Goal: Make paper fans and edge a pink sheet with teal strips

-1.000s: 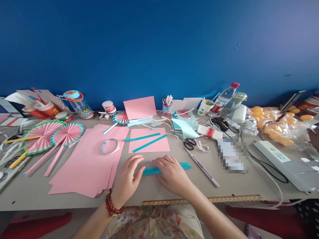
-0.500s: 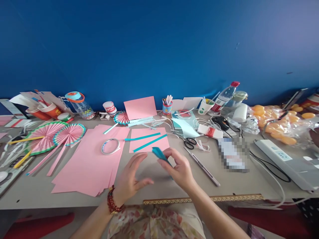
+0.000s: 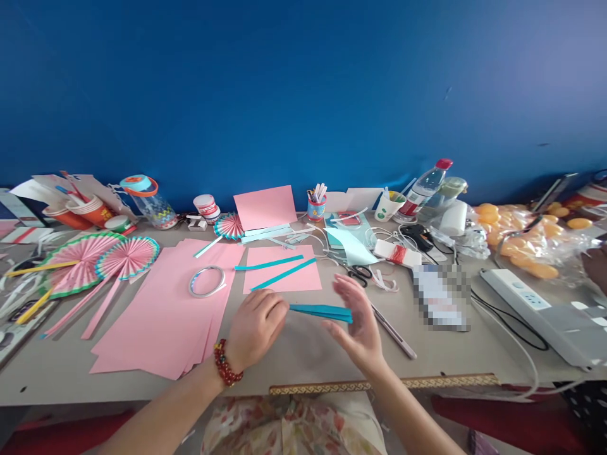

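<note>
A thin stack of blue paper strips lies level above the near part of the table. My left hand is closed on its left end, with a red bead bracelet at the wrist. Close to the stack's right end, my right hand has its fingers apart and grips nothing. Just beyond the hands, two loose blue strips rest on a small pink sheet. A pile of large pink paper is to the left, bearing a roll of tape.
Pink folded paper fans lie at the left. Scissors and a slim pen-like tool are on the right, near a power strip. A bottle and a cup of sticks stand by the wall. Another person's hand shows at the right edge.
The blue strips have passed from my right hand to my left and turned nearly level. My right hand has opened and moved right. Another person's hand has appeared at the right edge.
</note>
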Demonstrator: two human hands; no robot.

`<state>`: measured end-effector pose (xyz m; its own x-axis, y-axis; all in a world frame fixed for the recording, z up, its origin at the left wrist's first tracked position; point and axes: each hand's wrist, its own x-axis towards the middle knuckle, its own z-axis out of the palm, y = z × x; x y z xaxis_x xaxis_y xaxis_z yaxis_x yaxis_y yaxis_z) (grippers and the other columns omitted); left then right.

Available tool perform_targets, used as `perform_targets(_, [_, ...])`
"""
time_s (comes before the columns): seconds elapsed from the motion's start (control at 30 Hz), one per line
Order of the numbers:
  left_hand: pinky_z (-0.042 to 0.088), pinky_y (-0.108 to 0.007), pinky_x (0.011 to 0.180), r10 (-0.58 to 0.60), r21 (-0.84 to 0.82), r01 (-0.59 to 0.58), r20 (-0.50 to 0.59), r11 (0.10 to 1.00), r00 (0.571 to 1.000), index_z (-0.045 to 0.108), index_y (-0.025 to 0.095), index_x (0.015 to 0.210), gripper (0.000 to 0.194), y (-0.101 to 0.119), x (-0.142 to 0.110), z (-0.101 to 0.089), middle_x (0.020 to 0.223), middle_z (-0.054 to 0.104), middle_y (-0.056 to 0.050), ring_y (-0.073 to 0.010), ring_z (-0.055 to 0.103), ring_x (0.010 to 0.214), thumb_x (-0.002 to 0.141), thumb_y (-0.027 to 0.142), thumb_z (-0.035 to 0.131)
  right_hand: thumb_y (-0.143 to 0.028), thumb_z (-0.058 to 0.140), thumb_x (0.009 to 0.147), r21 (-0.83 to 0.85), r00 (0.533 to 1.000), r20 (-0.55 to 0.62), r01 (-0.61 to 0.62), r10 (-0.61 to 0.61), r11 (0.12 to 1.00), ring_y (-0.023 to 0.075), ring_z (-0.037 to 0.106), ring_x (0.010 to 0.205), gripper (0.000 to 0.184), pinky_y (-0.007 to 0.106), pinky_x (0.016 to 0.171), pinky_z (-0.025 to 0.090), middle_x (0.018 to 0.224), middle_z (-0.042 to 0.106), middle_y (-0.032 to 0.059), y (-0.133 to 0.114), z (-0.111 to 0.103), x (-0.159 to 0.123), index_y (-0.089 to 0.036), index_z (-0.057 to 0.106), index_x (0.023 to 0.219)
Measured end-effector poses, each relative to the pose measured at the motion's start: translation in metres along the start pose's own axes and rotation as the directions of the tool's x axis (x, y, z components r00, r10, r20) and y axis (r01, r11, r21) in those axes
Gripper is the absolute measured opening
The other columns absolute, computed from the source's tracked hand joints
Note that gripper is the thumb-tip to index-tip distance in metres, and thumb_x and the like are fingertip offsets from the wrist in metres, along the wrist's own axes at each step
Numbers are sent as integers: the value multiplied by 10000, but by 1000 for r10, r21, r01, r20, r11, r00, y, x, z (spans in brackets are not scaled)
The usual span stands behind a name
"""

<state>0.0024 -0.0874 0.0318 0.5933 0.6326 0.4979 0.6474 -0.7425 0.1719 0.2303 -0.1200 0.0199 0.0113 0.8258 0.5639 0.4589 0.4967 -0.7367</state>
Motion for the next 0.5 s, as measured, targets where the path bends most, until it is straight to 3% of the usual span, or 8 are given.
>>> perform_targets(0.03, [482,-388,844,5,63,-6,16,998,1000,609,198,955,201,-2,-1,2,916,648,-60,-209,596,909,966,118,425,-384,590,913,-167,995,12,98,-97,981,305,475,1309,560,506,1041,445,1410,496,144,0,-6,-1,-278,381,1420])
perform_targets(0.1, [478,-388,815,15,152,-25,66,988,998,602,193,906,188,-4,-2,8,892,632,-57,-212,586,879,949,104,441,-298,612,909,-385,955,169,292,-244,875,280,493,1271,528,504,1100,370,1339,573,93,-2,-10,-2,-309,428,1404])
perform_targets(0.17, [472,-388,798,26,184,-49,123,982,992,590,192,878,155,-3,-5,17,883,614,-53,-219,572,873,936,106,475,-232,586,927,-447,891,385,408,-240,796,247,547,1167,397,461,1096,355,1239,646,54,-3,-5,-3,-302,528,1313])
perform_targets(0.27, [461,-384,785,37,182,-73,193,981,980,577,194,843,142,3,-10,27,881,592,-52,-224,553,874,941,124,503,-190,548,950,-494,834,541,422,-111,760,219,580,959,162,374,909,435,1025,695,49,2,11,-6,-241,652,1064])
perform_targets(0.33, [453,-378,774,47,183,-90,225,979,973,570,194,822,158,4,-16,30,874,582,-49,-220,542,856,949,125,505,-188,558,952,-520,806,588,444,-71,730,206,559,850,115,340,788,432,898,676,43,8,18,-9,-226,666,936])
perform_targets(0.5, [440,-377,769,64,184,-114,260,976,964,600,196,881,138,0,-30,24,885,588,-45,-216,536,838,957,125,510,-206,568,962,-521,789,605,496,-110,695,198,532,828,113,322,737,402,875,651,47,17,13,-15,-225,679,950])
